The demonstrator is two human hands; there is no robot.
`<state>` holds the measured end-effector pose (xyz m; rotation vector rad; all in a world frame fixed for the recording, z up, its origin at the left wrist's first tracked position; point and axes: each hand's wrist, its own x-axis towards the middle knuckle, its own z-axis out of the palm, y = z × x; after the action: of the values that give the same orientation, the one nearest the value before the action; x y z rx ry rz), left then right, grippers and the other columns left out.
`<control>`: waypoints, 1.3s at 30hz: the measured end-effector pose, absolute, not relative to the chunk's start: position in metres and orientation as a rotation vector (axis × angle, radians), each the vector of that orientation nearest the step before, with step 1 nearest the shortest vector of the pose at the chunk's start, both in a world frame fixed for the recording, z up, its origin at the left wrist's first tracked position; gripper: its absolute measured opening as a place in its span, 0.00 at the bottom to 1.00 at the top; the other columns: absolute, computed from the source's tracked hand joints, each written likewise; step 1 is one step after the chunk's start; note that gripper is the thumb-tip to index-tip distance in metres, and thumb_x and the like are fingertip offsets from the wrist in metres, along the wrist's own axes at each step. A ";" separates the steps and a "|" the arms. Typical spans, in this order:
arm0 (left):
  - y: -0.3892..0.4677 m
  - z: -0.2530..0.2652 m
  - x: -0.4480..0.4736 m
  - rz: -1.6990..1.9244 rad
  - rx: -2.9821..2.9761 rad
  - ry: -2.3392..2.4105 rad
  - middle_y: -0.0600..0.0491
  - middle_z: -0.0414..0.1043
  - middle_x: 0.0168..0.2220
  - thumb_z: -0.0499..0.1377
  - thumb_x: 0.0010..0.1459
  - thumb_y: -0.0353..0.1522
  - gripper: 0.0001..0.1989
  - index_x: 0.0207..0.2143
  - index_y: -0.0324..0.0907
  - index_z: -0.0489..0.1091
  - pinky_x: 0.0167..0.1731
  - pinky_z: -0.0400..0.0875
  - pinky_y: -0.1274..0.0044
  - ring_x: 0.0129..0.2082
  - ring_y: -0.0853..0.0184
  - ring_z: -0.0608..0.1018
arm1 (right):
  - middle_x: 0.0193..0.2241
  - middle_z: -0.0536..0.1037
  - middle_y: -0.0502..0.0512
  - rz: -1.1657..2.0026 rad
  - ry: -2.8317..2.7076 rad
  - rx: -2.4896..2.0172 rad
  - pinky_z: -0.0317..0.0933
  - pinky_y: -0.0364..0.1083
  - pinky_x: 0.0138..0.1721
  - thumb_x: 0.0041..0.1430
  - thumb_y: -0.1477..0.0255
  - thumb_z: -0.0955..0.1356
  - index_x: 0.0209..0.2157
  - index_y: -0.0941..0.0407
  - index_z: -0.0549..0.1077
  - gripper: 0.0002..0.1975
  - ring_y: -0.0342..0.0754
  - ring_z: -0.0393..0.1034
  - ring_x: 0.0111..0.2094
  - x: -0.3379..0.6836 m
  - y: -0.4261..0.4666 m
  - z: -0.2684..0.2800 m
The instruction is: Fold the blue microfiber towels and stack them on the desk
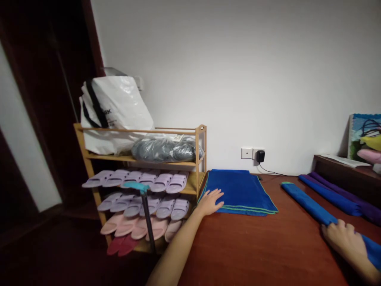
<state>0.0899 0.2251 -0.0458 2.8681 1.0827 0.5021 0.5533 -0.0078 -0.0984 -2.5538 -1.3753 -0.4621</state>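
Note:
Flat on the reddish-brown table point(268, 242) lies a stack of blue towels point(235, 188) with green stitched edges. My left hand point(210, 201) rests at the near left corner of that stack, fingers spread and holding nothing. On the right, my right hand point(345, 238) is wrapped over a rolled blue towel point(309, 203), which lies slantwise along the table. Beyond this roll are another blue roll point(333, 194) and a purple roll point(351, 192), side by side.
Left of the table stands a wooden shoe rack point(201, 159) with several pairs of slippers point(160, 180), a white bag point(122, 103) and a plastic-wrapped bundle point(166, 149). A teal-topped pole point(147, 218) leans before it. A black plug point(260, 155) sits in the wall socket.

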 end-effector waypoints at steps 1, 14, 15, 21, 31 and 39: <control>0.223 -0.045 0.091 0.501 2.854 1.088 0.52 0.53 0.63 0.49 0.63 0.45 0.25 0.60 0.50 0.57 0.60 0.46 0.63 0.63 0.63 0.55 | 0.37 0.70 0.76 -0.433 -1.396 -2.633 0.56 0.65 0.41 0.53 0.57 0.54 0.30 0.61 0.76 0.27 0.72 0.66 0.43 0.545 -0.014 -0.093; 0.151 -0.047 0.093 0.333 2.842 1.053 0.45 0.41 0.66 0.41 0.64 0.49 0.30 0.64 0.46 0.50 0.59 0.39 0.53 0.65 0.54 0.44 | 0.34 0.77 0.66 0.111 -1.386 -2.710 0.62 0.58 0.37 0.52 0.44 0.55 0.28 0.55 0.74 0.32 0.64 0.73 0.37 0.494 -0.079 -0.062; 0.142 -0.043 0.091 0.313 2.841 1.005 0.46 0.40 0.66 0.41 0.64 0.49 0.30 0.64 0.46 0.50 0.59 0.39 0.53 0.65 0.55 0.43 | 0.32 0.77 0.66 0.080 -1.437 -2.687 0.62 0.57 0.36 0.52 0.44 0.55 0.26 0.55 0.73 0.30 0.64 0.73 0.35 0.477 -0.078 -0.061; 0.057 -0.010 0.102 0.412 2.791 0.593 0.49 0.39 0.67 0.39 0.65 0.48 0.28 0.65 0.50 0.45 0.59 0.45 0.55 0.65 0.57 0.46 | 0.24 0.76 0.56 0.395 -1.820 -2.178 0.62 0.48 0.30 0.57 0.46 0.54 0.23 0.53 0.69 0.29 0.52 0.72 0.28 0.361 -0.066 -0.027; 0.035 -0.034 0.092 0.281 2.830 0.466 0.52 0.40 0.67 0.43 0.64 0.50 0.29 0.65 0.55 0.43 0.58 0.38 0.50 0.65 0.54 0.44 | 0.64 0.50 0.49 -0.145 -1.916 -2.133 0.46 0.58 0.60 0.59 0.47 0.52 0.62 0.44 0.51 0.32 0.51 0.43 0.64 0.398 -0.037 -0.077; 0.040 -0.034 0.086 0.356 2.802 0.655 0.50 0.45 0.66 0.46 0.63 0.49 0.29 0.64 0.54 0.48 0.59 0.39 0.52 0.65 0.53 0.47 | 0.64 0.45 0.47 -0.211 -1.901 -2.211 0.44 0.58 0.61 0.59 0.47 0.52 0.64 0.45 0.46 0.34 0.50 0.39 0.65 0.379 -0.050 -0.088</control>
<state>0.0858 0.0399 -0.0339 2.8024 0.6551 0.3558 0.3794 -0.0499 -0.0881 -2.2110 -1.9006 -0.2114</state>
